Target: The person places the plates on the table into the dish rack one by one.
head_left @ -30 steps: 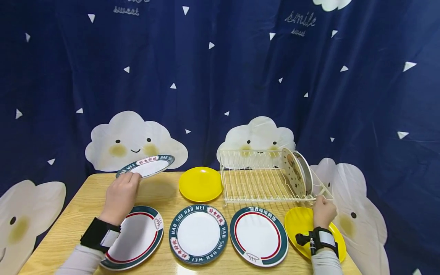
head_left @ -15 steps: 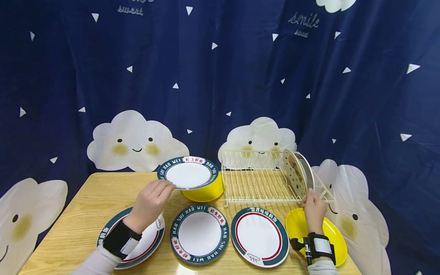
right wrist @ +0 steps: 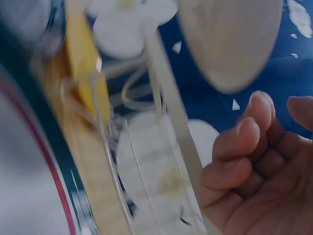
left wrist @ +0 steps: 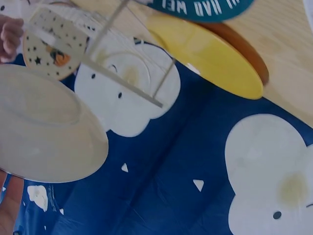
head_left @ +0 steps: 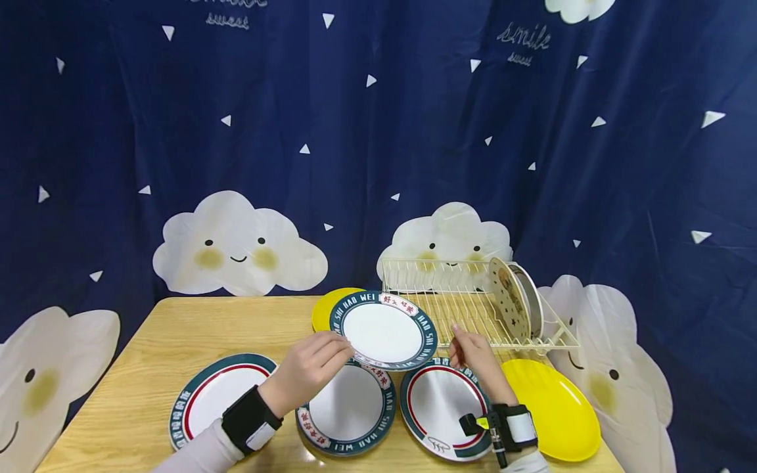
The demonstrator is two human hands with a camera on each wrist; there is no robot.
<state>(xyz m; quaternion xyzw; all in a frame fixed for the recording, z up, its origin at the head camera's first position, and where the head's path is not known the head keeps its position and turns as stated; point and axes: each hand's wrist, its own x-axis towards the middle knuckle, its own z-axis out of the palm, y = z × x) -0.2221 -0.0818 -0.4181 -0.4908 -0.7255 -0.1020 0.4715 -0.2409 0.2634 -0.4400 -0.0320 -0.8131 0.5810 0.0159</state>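
- A person's left hand [head_left: 310, 371] is pinching the near-left rim of a teal-rimmed plate [head_left: 383, 332], which is hanging in the air before the left end of the dish rack [head_left: 461, 303]; gripping only the edge is apparently leaving its white middle untouched.
- The right hand [head_left: 476, 360] is hanging before the rack, fingers loosely bent, thumb apart, holding nothing, just beside the plate.
- At the rack's right end, a star-speckled plate [head_left: 508, 299] and a pale plate [head_left: 535, 305] are standing on edge, the wires presumably propping them.
- One yellow plate [head_left: 324, 312] is lying left of the rack, partly hidden; a second yellow plate [head_left: 556, 414] is lying before its right end.
- Nearer than the rack, on a wooden table [head_left: 142, 368], a lettered plate [head_left: 349, 404] is lying between a left red-lined plate [head_left: 215, 387] and a right red-lined plate [head_left: 440, 401], seemingly spread out for easy reach.
- The teal-rimmed plate is showing "HAO", "SHI" and "WEI" beside blurred red Chinese characters; the lettered plate is repeating "SHI HAO". Behind the rack, a curtain [head_left: 331, 98] is reading "smile" and "sweet".
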